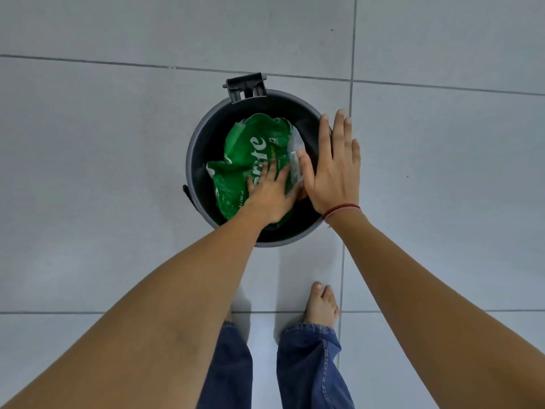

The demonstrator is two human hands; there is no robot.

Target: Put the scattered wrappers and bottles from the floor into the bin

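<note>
1. The bin (197, 160) was round, dark grey and smooth-walled plastic, with a black hinge bracket (245, 85) at its far rim; it stood on pale grey matte floor tiles (118, 143) with thin dark grout lines.
2. A green wrapper (250, 149) lay inside the bin: thin, glossy, crumpled plastic film with white lettering, and a clear crinkled edge on the side toward the right thumb.
3. Its long axis ran from the near side of the bin, under the left palm, to the far side beyond the left fingertips; the lettering ran along that axis.
4. The left hand (269, 199) pressed flat on the wrapper, palm down, fingers spread apart and not curled round it.
5. The right hand (334, 169) was flat and empty, fingers straight and nearly together, over the bin's right rim; its thumb reached the clear edge of the wrapper.
6. A red thread band (342, 209) circled the right wrist.
7. Blue denim trouser legs (306, 367) and a bare foot (321, 305) showed below.
</note>
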